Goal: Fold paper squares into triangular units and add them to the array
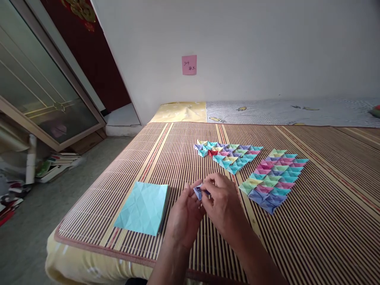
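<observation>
Both hands meet over the striped bamboo mat [326,221] near its front edge. My left hand [184,215] and my right hand [221,206] pinch a small folded purple-blue paper piece [198,191] between their fingertips. A stack of creased light-blue paper squares [142,208] lies just left of my left hand. Two flat patches of joined multicoloured folded pieces lie beyond: one [228,155] straight ahead, the other [274,178] right of my right hand.
The mat covers a bed with a yellow sheet [181,111] and a checked cloth [267,113] at the wall. A pink note [189,65] sticks on the wall. Left of the bed are a glass door [38,87] and books [56,164] on the floor.
</observation>
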`<state>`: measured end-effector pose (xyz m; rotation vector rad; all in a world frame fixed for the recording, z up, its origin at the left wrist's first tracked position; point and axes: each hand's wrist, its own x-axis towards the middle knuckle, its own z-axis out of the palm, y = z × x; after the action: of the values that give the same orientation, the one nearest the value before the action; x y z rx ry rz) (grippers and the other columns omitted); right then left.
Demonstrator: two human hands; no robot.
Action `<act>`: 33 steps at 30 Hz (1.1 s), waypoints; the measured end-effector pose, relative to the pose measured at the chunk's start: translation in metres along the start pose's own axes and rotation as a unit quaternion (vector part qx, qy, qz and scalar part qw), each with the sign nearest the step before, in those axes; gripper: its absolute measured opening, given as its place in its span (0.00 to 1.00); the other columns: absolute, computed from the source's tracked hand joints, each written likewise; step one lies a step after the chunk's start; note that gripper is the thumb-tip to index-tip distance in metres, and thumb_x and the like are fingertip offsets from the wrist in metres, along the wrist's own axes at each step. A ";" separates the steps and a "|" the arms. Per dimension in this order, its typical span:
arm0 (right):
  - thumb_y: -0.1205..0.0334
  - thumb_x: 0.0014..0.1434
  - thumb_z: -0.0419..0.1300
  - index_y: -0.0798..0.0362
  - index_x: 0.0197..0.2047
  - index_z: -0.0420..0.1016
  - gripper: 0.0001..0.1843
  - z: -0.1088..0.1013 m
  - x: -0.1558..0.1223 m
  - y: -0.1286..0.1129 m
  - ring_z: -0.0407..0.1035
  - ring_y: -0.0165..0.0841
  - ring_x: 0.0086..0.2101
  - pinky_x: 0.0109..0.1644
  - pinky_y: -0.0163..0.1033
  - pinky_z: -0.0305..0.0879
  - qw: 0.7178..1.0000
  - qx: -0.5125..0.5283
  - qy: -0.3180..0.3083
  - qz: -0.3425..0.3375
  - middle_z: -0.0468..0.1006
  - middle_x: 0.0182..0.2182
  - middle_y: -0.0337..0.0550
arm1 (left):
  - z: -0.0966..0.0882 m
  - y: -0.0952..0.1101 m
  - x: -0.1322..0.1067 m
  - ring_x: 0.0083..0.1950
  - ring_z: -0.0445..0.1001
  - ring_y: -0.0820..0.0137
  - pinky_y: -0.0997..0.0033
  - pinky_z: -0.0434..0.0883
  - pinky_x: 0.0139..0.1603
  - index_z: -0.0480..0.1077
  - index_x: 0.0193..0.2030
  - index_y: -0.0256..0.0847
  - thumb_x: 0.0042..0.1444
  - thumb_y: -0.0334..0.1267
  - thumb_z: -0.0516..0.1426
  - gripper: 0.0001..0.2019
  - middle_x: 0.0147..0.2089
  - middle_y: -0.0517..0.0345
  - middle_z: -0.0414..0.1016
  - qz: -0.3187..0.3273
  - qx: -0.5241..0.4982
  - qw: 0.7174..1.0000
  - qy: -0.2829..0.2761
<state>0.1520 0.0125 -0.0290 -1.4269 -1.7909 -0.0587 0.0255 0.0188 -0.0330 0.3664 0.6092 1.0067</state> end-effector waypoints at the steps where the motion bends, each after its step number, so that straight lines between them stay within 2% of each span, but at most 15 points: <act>1: 0.77 0.57 0.60 0.50 0.35 0.77 0.11 0.000 0.000 -0.002 0.73 0.44 0.41 0.43 0.49 0.68 1.000 0.009 -0.002 -0.003 0.77 0.40 0.48 | 0.001 0.001 0.000 0.59 0.79 0.54 0.57 0.75 0.58 0.78 0.57 0.37 0.72 0.45 0.55 0.18 0.53 0.42 0.83 -0.006 -0.009 1.000 -0.010; 5: 0.79 0.56 0.60 0.50 0.36 0.77 0.13 0.002 0.000 -0.010 0.73 0.45 0.44 0.46 0.52 0.70 0.999 0.049 0.004 0.015 0.78 0.43 0.48 | 0.006 0.001 0.002 0.62 0.78 0.56 0.57 0.74 0.62 0.77 0.57 0.35 0.74 0.39 0.48 0.19 0.54 0.42 0.83 -0.018 -0.050 0.998 -0.018; 10: 0.79 0.59 0.58 0.50 0.33 0.74 0.13 0.010 -0.002 -0.013 0.72 0.44 0.44 0.48 0.51 0.71 0.997 0.067 0.031 0.024 0.76 0.42 0.47 | 0.006 0.000 0.005 0.58 0.81 0.57 0.58 0.76 0.60 0.78 0.54 0.33 0.70 0.31 0.50 0.16 0.51 0.42 0.83 -0.020 -0.080 0.996 0.025; 15: 0.77 0.59 0.59 0.49 0.33 0.74 0.12 0.016 -0.004 -0.005 0.73 0.45 0.46 0.50 0.53 0.71 0.996 0.086 0.034 0.015 0.77 0.44 0.47 | 0.002 -0.003 0.006 0.53 0.82 0.59 0.60 0.78 0.57 0.78 0.52 0.33 0.69 0.31 0.52 0.14 0.45 0.45 0.83 -0.032 -0.107 0.993 0.033; 18: 0.77 0.57 0.62 0.50 0.35 0.75 0.11 0.015 -0.003 -0.003 0.74 0.46 0.47 0.52 0.55 0.71 0.994 0.106 0.008 0.018 0.78 0.45 0.48 | 0.002 -0.002 0.007 0.50 0.82 0.60 0.61 0.78 0.56 0.77 0.54 0.32 0.71 0.31 0.50 0.15 0.43 0.46 0.82 -0.033 -0.139 0.988 0.055; 22: 0.77 0.58 0.64 0.50 0.42 0.78 0.13 0.003 0.002 -0.003 0.74 0.44 0.51 0.56 0.55 0.71 0.984 0.173 -0.034 0.029 0.78 0.48 0.47 | 0.006 0.005 0.007 0.50 0.83 0.61 0.61 0.79 0.53 0.75 0.58 0.33 0.75 0.33 0.44 0.19 0.46 0.45 0.83 -0.012 -0.140 0.987 0.082; 27: 0.76 0.64 0.58 0.50 0.43 0.79 0.13 -0.009 0.004 0.000 0.74 0.42 0.50 0.55 0.51 0.73 0.982 0.190 -0.011 0.013 0.77 0.45 0.46 | 0.004 0.008 0.009 0.52 0.83 0.61 0.61 0.78 0.56 0.73 0.61 0.34 0.76 0.35 0.46 0.19 0.50 0.42 0.83 0.026 -0.132 0.985 0.108; 30: 0.77 0.62 0.58 0.51 0.42 0.79 0.13 -0.009 0.003 -0.002 0.74 0.42 0.47 0.53 0.51 0.74 0.987 0.159 -0.019 -0.003 0.77 0.43 0.47 | -0.002 0.006 0.011 0.55 0.82 0.60 0.62 0.78 0.57 0.73 0.63 0.33 0.75 0.35 0.47 0.19 0.52 0.41 0.82 0.023 -0.124 0.987 0.095; 33: 0.81 0.59 0.59 0.52 0.39 0.77 0.14 -0.003 0.002 -0.005 0.74 0.42 0.47 0.51 0.50 0.74 0.990 0.137 -0.038 -0.017 0.77 0.42 0.47 | -0.009 0.004 0.012 0.52 0.82 0.62 0.64 0.78 0.55 0.74 0.62 0.34 0.74 0.36 0.48 0.19 0.52 0.42 0.82 0.014 -0.117 0.991 0.070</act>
<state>0.1497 0.0111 -0.0238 -1.2148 -1.8059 0.2185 0.0226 0.0315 -0.0415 0.0981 0.6064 1.1251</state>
